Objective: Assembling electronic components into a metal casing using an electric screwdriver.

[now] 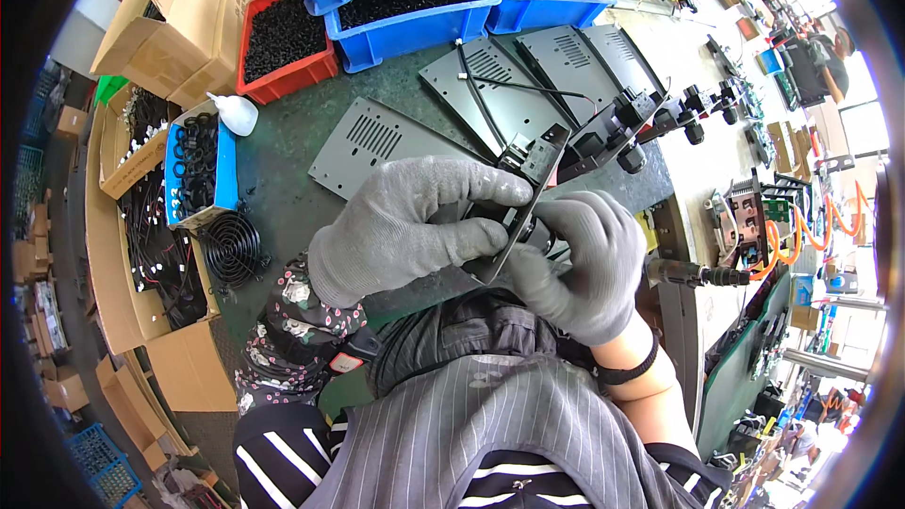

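Striped garment (pixel 490 443): nearest the lens, filling the lower edge; only noted as foreground.
Workbench (pixel 283 207): dark green top, seen between the flat parts; far edge bent by the lens.
Blue bins (pixel 415 14): loaded with small black parts; the kind of part cannot be made out.
Grey panels (pixel 377 141): several vented plates laid flat on the bench, well apart from the hands.
Left hand (pixel 405 221): gloved in grey, closed on the held plate from the left, fingers wrapped over its upper face.
Right hand (pixel 580 264): gloved in grey, clamped on the same plate from the right and below; fingertips hidden behind it.
Held plate (pixel 523 203): dark metal panel, tilted edge-on, lifted above the bench between both hands, just before the chest.
Black component (pixel 530 158): seated at the plate's upper end; whether fully seated cannot be told.
Step in hand: judged to be fitting or pressing a part into the plate.
Next move: judged to call for steady counter-pressure from both hands, plate kept square.
Hidden: the plate's rear face and whatever the right fingers work on.
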### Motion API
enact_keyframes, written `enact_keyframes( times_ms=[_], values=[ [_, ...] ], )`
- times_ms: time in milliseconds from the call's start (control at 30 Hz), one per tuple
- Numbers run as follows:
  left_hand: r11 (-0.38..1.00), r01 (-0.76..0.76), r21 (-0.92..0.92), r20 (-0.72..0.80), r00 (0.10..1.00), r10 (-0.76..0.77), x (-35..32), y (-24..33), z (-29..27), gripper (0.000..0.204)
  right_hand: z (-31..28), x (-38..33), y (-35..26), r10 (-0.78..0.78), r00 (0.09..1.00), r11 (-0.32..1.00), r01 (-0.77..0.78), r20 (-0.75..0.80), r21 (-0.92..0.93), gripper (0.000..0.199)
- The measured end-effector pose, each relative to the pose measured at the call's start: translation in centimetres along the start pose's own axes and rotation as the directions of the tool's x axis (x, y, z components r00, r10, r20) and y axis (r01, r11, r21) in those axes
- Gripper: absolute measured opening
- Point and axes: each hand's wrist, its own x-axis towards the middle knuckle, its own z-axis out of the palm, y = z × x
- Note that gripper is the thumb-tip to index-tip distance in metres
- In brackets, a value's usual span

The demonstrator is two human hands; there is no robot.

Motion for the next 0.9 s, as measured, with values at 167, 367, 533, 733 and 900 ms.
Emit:
enact_keyframes(
  times_ms=[167,367,533,733,900],
  values=[
    [0.998,0.02,0.063,-0.031,0.999,-0.018,0.0,0.3,0.1,0.033,-0.1,-0.1,0.3,0.193,0.953,0.889,-0.27,0.232,0.369,0.04],
    [0.951,-0.25,0.184,0.158,0.962,0.222,0.0,0.8,-0.4,0.043,0.1,-0.3,-0.2,0.091,0.993,0.989,-0.099,0.078,0.113,0.037],
    [0.932,-0.363,-0.003,0.147,0.921,0.36,-1.0,3.3,0.2,0.053,0.3,-0.3,-0.2,0.153,0.984,0.966,-0.169,0.092,0.198,0.032],
    [0.986,-0.139,0.092,-0.065,0.987,0.145,0.3,1.7,2.5,0.055,0.5,-0.3,-0.4,0.169,0.98,0.963,-0.187,0.107,0.196,0.032],
    [0.99,-0.044,0.131,-0.079,0.995,0.055,-1.4,3.5,1.6,0.032,0.3,-0.3,-0.3,0.145,0.983,0.971,-0.163,0.108,0.177,0.032]
  ],
)
